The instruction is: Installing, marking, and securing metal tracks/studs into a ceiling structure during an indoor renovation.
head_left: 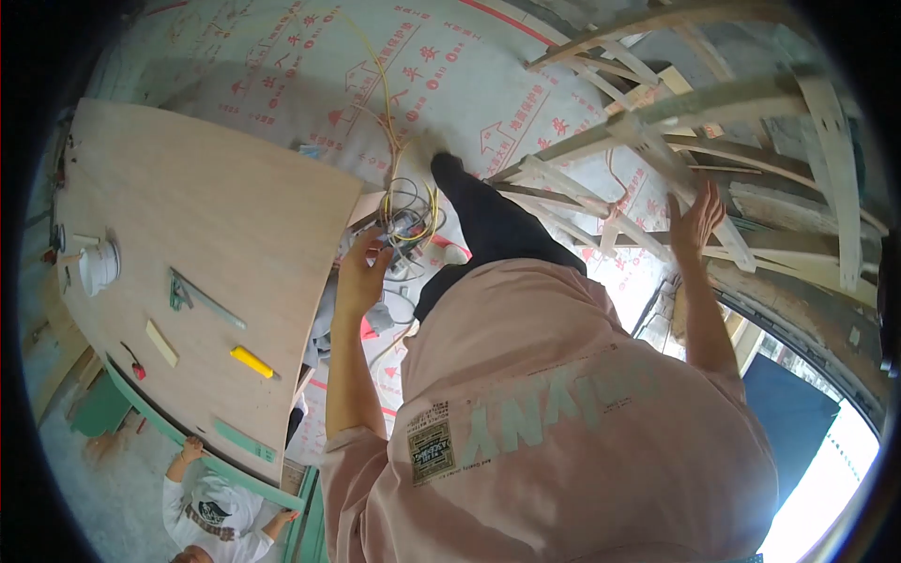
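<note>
hovering over red-lettered sheeting (462,111), left hand (359,272) half-curls, hold unclear; right hand (694,225) spreads, empty.

The wooden frame (713,101) stands at the right, built of long pale battens joined by short crosspieces; its rails look curved in this view, and it leans at a slant with open gaps between the members. The right hand (696,223) is raised beside one crosspiece, though whether it touches the wood is hard to tell. Near the left hand (360,277), whose fingers are curled, lies a loose tangle of yellow and grey cables (410,225), one yellow strand trailing away across the floor covering (310,103).
</note>
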Tool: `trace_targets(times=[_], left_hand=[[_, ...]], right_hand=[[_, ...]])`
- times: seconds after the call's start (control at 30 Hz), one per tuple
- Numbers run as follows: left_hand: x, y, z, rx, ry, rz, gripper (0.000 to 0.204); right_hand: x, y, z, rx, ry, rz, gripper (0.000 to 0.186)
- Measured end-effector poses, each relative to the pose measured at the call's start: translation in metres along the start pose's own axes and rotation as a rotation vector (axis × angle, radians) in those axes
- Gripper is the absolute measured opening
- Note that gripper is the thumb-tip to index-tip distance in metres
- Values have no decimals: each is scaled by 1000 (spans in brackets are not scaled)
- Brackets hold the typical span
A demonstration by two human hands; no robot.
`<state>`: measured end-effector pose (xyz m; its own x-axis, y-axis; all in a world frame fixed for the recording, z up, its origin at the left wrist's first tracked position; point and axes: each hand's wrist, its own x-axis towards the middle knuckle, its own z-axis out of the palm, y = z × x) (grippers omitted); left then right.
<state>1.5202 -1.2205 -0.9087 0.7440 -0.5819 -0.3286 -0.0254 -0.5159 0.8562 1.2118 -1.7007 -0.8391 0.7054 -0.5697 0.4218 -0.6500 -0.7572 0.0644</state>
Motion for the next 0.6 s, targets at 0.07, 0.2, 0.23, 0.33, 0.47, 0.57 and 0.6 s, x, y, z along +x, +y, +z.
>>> trace_targets(times=[0.07,0.2,0.23,0.33,0.47,0.57,0.6], left_hand=[[30,16,3,-60,-94,-64,37],[121,53,-9,-1,-222,-80,37],[147,67,-15,-68,-214,-115,31],[201,38,-57,-74,-209,-266,22],[274,53,-98,105,-338,-321,16],[313,57,-123,123,-326,-406,14],[326,58,-133,125,-327,-398,14]], right_hand=[[1,-30,1,74,-52,-68,73],[20,-60,14,193,-254,-223,57],[19,-59,17,86,-265,-225,49],[31,-79,-3,62,-324,-155,34],[66,-109,-30,364,-619,150,29],[97,-137,-35,635,-785,117,7],[115,-153,-32,622,-797,136,5]])
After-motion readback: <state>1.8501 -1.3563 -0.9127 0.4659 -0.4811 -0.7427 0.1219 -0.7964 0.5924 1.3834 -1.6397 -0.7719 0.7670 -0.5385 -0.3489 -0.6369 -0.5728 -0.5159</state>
